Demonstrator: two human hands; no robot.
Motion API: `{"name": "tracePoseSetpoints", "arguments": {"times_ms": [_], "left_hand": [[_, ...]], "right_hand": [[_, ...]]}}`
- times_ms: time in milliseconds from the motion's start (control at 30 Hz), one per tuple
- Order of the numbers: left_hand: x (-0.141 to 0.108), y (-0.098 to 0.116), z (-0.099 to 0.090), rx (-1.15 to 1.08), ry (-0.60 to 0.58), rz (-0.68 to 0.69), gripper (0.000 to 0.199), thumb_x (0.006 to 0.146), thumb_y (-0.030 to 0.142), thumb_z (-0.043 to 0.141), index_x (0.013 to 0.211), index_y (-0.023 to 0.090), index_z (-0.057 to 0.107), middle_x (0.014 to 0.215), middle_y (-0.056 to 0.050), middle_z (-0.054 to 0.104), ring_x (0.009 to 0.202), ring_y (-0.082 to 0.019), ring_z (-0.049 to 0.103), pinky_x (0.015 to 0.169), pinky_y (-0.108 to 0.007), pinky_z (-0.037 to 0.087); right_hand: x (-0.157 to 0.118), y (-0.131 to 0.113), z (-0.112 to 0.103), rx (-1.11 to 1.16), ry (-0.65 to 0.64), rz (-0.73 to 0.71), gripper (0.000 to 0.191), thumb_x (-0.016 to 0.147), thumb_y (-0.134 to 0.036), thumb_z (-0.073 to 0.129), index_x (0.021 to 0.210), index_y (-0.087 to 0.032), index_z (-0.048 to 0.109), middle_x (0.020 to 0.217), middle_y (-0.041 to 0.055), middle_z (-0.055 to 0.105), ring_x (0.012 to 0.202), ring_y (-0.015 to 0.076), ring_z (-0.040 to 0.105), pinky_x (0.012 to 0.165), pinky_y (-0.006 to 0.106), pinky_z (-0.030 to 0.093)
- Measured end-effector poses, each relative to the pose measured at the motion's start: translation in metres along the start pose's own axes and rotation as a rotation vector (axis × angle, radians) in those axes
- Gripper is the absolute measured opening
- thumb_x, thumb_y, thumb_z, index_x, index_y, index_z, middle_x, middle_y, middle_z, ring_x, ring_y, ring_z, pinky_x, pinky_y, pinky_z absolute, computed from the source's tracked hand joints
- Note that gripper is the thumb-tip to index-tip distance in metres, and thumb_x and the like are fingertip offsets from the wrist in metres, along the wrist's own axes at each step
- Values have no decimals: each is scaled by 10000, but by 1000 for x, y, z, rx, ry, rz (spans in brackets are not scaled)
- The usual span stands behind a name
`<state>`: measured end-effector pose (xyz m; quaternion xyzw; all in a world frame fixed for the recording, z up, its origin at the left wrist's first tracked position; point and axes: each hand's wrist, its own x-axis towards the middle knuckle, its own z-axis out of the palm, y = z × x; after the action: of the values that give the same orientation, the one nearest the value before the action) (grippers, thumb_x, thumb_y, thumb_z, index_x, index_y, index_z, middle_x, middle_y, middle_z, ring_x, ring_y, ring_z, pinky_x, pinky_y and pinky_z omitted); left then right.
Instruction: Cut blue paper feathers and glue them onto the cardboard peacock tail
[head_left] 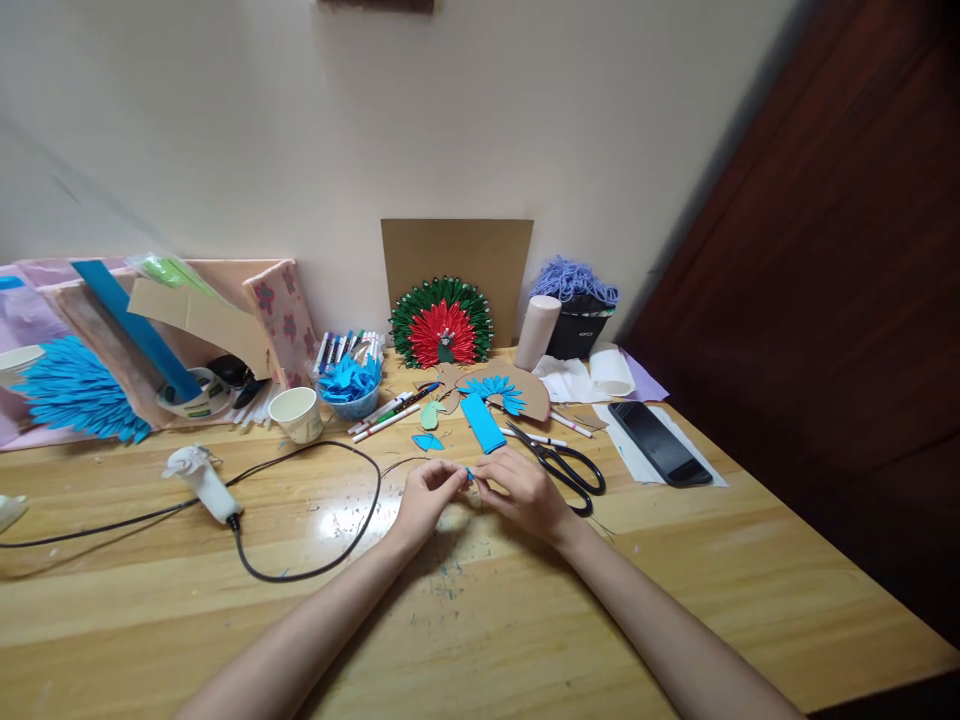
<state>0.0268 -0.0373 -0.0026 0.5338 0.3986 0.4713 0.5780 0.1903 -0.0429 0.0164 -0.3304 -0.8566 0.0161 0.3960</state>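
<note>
Between the fingertips of my left hand (433, 492) and my right hand (523, 487) is a small piece of blue paper (470, 475), pinched from both sides and mostly covered. Just beyond lies a folded blue paper strip (483, 424). Black-handled scissors (566, 468) rest by my right hand, blades pointing away to the left. Cut blue paper pieces (427, 441) lie past my left hand. Behind the strip, blue petals (495, 392) form a fan on a cardboard piece (531, 396). A pale green leaf-like shape (430, 415) sits near them.
A glue gun (202, 482) with a looping black cord stands left. Behind it are a paper cup (295, 415) and a bowl of blue pieces (351, 388). A red-green peacock craft (444, 325) leans on cardboard at the wall. A phone (660, 443) lies right.
</note>
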Motion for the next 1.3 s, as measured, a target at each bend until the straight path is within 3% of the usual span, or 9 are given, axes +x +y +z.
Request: {"name": "tracePoseSetpoints", "arguments": {"times_ms": [400,500,667,867,1100,1300], "left_hand": [[0,0,0,-3,12,18,208,715,349,612,666,147,591,644,-13,602,631,-122,557,636,-241,446],[-1,0,1,43,45,53,196,713,341,617,691,147,602,672,-24,619,653,-132,569,648,-250,451],[-3,0,3,183,126,111,193,728,333,603,724,141,622,715,-43,635,685,-144,580,661,-255,451],[-2,0,3,149,93,90,198,729,334,603,735,136,622,729,-49,643,685,-148,588,657,-256,457],[-2,2,2,244,91,168,153,729,286,594,689,138,601,684,-31,611,655,-131,556,630,-235,439],[-4,5,4,336,110,204,135,714,250,582,640,136,581,648,-24,590,612,-122,535,577,-222,422]], "right_hand": [[0,1,-1,-4,-99,15,128,823,-129,469,829,-180,587,785,73,644,758,176,582,679,302,480],[-1,0,0,93,-77,129,117,808,-143,497,871,-185,586,803,59,639,778,175,586,705,307,480],[0,0,2,385,-73,456,89,779,-229,548,842,-179,587,768,32,622,685,139,594,625,258,502],[-1,3,8,620,-48,659,147,750,-307,575,748,-160,569,707,12,599,646,125,579,600,235,488],[0,4,8,690,-64,704,141,733,-288,593,713,-153,556,685,7,578,626,116,549,571,218,447],[3,2,0,573,-95,696,130,701,-266,604,666,-142,584,651,18,601,590,121,544,560,228,445]]}}
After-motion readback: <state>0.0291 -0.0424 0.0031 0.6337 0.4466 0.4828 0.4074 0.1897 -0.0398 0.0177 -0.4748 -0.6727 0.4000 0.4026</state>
